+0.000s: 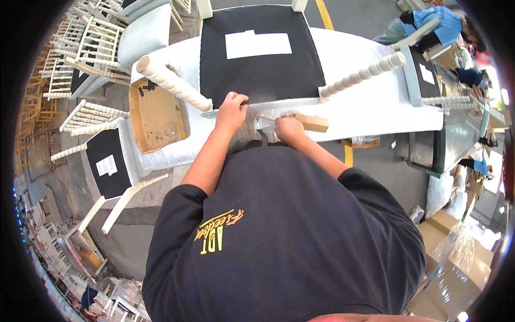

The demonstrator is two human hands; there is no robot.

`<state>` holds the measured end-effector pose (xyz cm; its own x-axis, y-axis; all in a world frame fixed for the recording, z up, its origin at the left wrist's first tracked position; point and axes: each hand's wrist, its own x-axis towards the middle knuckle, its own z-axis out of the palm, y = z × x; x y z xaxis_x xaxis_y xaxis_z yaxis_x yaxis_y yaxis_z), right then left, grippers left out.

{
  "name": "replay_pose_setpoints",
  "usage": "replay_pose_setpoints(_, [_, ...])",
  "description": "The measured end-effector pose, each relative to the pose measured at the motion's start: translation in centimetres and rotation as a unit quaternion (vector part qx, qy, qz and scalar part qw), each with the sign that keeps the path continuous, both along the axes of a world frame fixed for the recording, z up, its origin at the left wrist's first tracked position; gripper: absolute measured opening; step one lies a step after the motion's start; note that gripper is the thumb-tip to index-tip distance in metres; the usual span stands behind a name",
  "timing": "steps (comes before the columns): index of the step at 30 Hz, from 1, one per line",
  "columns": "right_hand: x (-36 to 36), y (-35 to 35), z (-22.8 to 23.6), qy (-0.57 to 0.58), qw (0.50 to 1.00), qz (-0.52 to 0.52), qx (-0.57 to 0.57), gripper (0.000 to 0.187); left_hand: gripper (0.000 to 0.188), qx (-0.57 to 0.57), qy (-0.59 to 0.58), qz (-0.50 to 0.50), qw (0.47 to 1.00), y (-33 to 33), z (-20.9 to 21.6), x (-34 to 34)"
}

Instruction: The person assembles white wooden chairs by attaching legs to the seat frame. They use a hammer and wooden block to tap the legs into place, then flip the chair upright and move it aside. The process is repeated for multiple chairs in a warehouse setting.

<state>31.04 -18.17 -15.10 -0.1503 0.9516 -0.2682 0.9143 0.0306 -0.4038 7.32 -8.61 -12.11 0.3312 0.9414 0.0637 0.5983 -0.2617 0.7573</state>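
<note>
An upturned chair lies before me, its seat underside (257,70) covered in black fabric with a white paper label (258,45) on it. Two pale turned legs (367,74) rise from its near corners. My left hand (232,112) is at the seat's near edge, its fingers bent together in a pinch against the black fabric; what they grip, if anything, is too small to see. Just below the edge, my right hand (289,130) is closed around a thin pale stick-like tool (266,119) pointing left. A light wooden block (312,122) lies right beside that hand.
The chair rests on a white-wrapped table (370,110). An open cardboard box (161,119) sits at its left. Another upturned chair (107,161) stands left, with stacked chairs (94,48) behind. At far right a person in blue (444,24) bends near another chair (424,72).
</note>
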Motion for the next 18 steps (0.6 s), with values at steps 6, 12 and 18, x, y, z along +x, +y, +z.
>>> replay_pose_setpoints(6, [-2.3,9.7,9.1,0.124,0.978,-0.041,0.161,0.011,0.025,-0.009,0.032,0.061,0.998,-1.7,1.9,-1.3])
replay_pose_setpoints(12, [-4.1,18.0,7.4,-0.048,0.995,0.059,0.060,0.013,0.023,-0.037,0.000,0.067,0.997,-1.9,1.8,-1.8])
replay_pose_setpoints(18, [-7.0,20.4,7.9,-0.157,0.982,0.100,-0.037,0.016,0.019,-0.023,-0.001,0.069,0.997,-1.6,1.2,-1.7])
